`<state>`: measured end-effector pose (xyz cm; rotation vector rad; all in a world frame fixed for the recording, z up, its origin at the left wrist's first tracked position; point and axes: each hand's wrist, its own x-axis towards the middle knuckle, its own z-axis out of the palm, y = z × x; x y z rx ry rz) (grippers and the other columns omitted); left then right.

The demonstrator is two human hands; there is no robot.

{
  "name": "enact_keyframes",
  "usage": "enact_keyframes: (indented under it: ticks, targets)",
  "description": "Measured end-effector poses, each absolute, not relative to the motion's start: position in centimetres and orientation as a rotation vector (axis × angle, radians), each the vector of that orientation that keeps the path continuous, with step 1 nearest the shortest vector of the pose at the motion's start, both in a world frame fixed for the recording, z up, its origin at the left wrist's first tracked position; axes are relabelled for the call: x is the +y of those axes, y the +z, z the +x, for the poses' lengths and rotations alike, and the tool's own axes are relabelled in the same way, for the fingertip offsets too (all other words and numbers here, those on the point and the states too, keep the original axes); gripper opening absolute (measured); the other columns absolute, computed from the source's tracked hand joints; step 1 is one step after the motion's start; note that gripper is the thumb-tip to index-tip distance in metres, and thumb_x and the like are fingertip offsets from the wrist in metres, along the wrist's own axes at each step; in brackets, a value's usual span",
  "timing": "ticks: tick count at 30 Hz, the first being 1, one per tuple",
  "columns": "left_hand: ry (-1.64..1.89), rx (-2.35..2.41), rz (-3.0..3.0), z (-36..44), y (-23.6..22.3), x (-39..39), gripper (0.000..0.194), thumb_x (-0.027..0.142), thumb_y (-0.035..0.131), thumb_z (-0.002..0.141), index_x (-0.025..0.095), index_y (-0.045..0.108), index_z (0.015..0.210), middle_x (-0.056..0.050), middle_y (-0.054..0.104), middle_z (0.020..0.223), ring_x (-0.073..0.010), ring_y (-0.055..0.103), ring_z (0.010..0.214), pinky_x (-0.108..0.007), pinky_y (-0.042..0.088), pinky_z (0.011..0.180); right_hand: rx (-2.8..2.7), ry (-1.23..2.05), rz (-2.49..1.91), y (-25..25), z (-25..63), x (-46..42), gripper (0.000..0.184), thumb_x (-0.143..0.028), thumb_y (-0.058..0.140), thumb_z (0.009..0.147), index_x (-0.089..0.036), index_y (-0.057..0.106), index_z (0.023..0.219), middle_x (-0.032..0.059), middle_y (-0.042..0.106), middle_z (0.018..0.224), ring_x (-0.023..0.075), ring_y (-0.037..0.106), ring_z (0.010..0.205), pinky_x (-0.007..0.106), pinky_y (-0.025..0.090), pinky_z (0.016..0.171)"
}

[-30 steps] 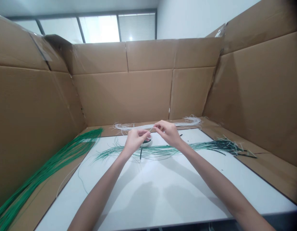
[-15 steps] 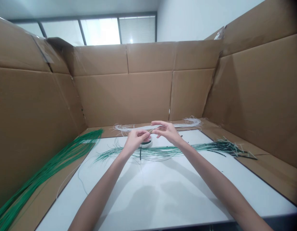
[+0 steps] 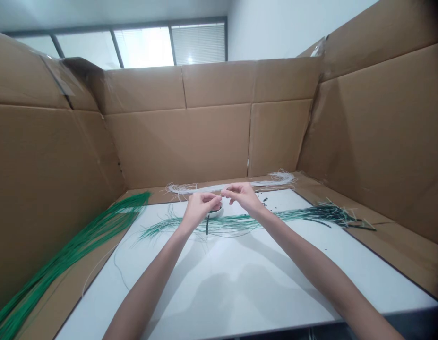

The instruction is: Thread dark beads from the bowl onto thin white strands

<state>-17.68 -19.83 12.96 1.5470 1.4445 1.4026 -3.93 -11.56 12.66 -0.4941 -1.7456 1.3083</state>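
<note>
My left hand (image 3: 197, 208) and my right hand (image 3: 242, 197) meet above the far middle of the white table (image 3: 240, 283). Both are pinched together on a thin wire that hangs down as a dark strand (image 3: 207, 225) below my left hand. Just under the fingers sits a small white dish (image 3: 216, 211) with dark bits in it. A row of green wires (image 3: 261, 218) lies across the table right behind my wrists.
A long bundle of green wires (image 3: 73, 250) runs along the left cardboard floor. White wires (image 3: 240, 183) lie along the back. Cut wire ends (image 3: 342, 218) pile at the right. Tall cardboard walls (image 3: 204, 137) enclose the table on three sides. Small dark beads (image 3: 264, 200) are scattered nearby.
My right hand has slid slightly left and closer to my left hand; both stay pinched on the thin wire. The view has shifted a little.
</note>
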Motion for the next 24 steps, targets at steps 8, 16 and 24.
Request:
enact_keyframes:
  ticks: [8, 16, 24]
  targets:
    - [1.396, 1.358, 1.351, -17.6, 13.2, -20.1, 0.036, 0.035, 0.071, 0.062, 0.007, 0.069, 0.085, -0.009, 0.068, 0.073, -0.016, 0.063, 0.064, -0.027, 0.052, 0.066, -1.716, 1.289, -0.594, 13.1, -3.6, -11.9, 0.025, -0.036, 0.071, 0.058, -0.011, 0.066, 0.06, 0.0047, 0.062, 0.062, 0.0123, 0.054, 0.058, 0.022, 0.043, 0.047]
    - [1.52, 1.279, 1.316, -17.4, 12.9, -20.1, 0.032, 0.032, 0.073, 0.06, 0.007, 0.07, 0.079, -0.01, 0.069, 0.075, -0.0176, 0.064, 0.069, -0.029, 0.052, 0.072, -1.693, 1.221, -0.598, 13.9, -2.8, -12.0, 0.023, -0.034, 0.07, 0.06, -0.011, 0.068, 0.064, 0.0049, 0.063, 0.061, 0.012, 0.054, 0.058, 0.022, 0.045, 0.048]
    - [1.626, 1.267, 1.275, -17.2, 12.6, -19.9, 0.034, 0.031, 0.073, 0.061, 0.008, 0.069, 0.085, -0.008, 0.069, 0.075, -0.0159, 0.064, 0.067, -0.028, 0.052, 0.071, -1.737, 1.199, -0.533, 13.8, -3.0, -12.1, 0.024, -0.035, 0.068, 0.062, -0.012, 0.068, 0.066, 0.0049, 0.063, 0.063, 0.0127, 0.055, 0.059, 0.022, 0.045, 0.048]
